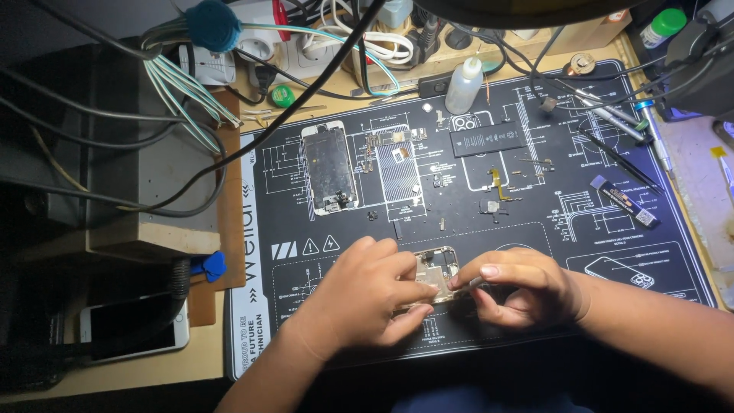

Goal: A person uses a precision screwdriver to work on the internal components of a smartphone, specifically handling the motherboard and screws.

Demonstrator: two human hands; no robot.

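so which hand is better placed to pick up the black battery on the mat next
Probably the right hand: the black battery lies up and slightly to its side of the mat. The left hand grips the opened phone frame, steadying it.

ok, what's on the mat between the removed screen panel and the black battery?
In the head view, a logic board lies between the screen panel and the battery, flat on the mat, with small loose parts beside it.

On the work mat [612, 229], a phone frame [437, 269] lies between both hands; a screen panel [329, 167] lies behind.
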